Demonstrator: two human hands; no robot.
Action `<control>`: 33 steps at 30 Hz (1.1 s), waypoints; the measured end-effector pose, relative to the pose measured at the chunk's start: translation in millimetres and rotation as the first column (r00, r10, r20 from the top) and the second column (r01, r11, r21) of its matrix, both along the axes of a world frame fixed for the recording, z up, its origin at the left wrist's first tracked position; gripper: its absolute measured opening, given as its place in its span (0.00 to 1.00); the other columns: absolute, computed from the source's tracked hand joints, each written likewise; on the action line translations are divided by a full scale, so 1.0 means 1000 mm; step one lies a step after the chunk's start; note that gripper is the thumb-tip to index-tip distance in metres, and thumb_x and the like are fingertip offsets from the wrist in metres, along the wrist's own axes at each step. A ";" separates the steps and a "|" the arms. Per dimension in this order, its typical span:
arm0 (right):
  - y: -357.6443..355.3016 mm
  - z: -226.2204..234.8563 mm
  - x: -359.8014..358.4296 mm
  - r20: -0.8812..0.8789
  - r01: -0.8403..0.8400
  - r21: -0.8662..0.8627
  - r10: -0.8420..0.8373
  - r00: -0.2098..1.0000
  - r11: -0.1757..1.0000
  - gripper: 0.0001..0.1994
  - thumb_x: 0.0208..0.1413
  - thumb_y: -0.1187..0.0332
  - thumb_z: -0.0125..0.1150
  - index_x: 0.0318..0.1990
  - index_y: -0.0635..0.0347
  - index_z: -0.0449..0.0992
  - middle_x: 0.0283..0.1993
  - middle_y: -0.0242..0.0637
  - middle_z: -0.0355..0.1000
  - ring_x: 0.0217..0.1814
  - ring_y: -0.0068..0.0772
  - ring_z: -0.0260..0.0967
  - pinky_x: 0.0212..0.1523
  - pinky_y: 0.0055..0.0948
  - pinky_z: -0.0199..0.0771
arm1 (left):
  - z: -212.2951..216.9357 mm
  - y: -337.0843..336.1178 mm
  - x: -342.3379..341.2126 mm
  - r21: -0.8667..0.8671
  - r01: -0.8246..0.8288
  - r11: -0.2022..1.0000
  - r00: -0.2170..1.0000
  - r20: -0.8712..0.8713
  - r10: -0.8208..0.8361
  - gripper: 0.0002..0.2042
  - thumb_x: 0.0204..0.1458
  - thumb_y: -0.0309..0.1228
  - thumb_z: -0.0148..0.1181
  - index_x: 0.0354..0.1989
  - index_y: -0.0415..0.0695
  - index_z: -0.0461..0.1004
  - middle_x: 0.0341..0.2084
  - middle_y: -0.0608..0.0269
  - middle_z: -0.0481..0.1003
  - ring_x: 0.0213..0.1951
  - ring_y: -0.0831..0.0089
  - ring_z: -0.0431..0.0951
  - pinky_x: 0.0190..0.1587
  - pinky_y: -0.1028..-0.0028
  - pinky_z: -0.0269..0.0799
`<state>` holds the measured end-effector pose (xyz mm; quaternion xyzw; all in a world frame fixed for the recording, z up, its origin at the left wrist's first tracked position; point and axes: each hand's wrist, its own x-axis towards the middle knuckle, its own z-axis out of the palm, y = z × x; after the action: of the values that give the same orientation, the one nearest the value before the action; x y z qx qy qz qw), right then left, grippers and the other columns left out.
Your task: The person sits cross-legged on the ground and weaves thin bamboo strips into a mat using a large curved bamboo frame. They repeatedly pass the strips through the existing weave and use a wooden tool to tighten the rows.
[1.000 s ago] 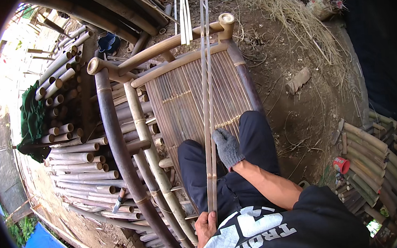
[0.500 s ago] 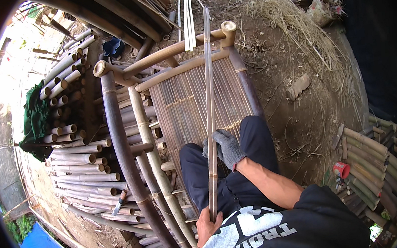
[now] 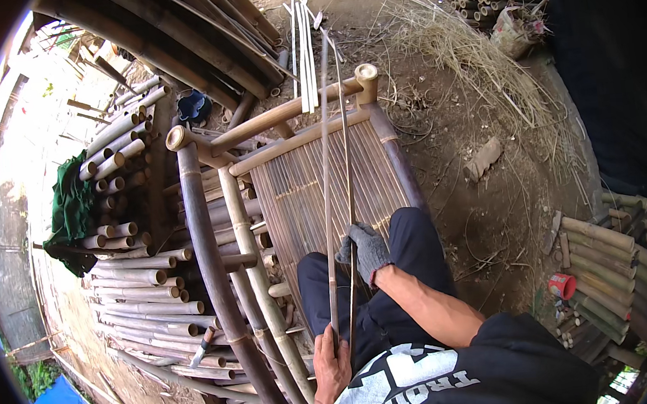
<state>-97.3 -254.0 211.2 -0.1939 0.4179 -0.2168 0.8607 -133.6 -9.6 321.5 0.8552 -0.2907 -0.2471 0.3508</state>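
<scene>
Two long, narrow bamboo strips stand lengthwise before me, a gap between them. My bare left hand (image 3: 330,361) is closed around the lower end of the left bamboo strip (image 3: 329,224). My right hand (image 3: 366,249), in a grey knit glove, grips the right bamboo strip (image 3: 346,146) partway down, above my lap. Part of the right strip's lower end is hard to make out beside my left hand. Beneath the strips is a bamboo chair (image 3: 290,166) with a slatted seat, and my legs rest over its near part.
Stacked bamboo poles (image 3: 147,298) lie to the left, with a brush-like tool (image 3: 202,348) on them. A green cloth (image 3: 70,205) drapes another pile. Pale strips (image 3: 303,57) lie beyond the chair. At right are a red cup (image 3: 562,285), cut bamboo (image 3: 594,255) and dry shavings (image 3: 472,58).
The two bamboo strips, close together before, now stand apart. My gloved right hand has moved slightly and now grips the right strip, while my left hand stays low on the left one.
</scene>
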 end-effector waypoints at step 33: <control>-0.128 -0.025 0.087 -0.121 -0.042 -0.357 -0.001 0.993 0.933 0.10 0.58 0.65 0.59 0.28 0.57 0.69 0.13 0.33 0.63 0.10 0.30 0.63 0.13 0.34 0.70 | -0.025 -0.030 0.032 0.153 -0.211 0.965 0.971 -0.077 0.225 0.11 0.63 0.33 0.54 0.44 0.38 0.75 0.24 0.44 0.75 0.28 0.49 0.79 0.32 0.61 0.72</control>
<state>-9.9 -382.0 186.6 -0.3646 0.4200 -0.2685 0.7865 -101.8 -39.8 296.2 0.8926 -0.1594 -0.2669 0.3265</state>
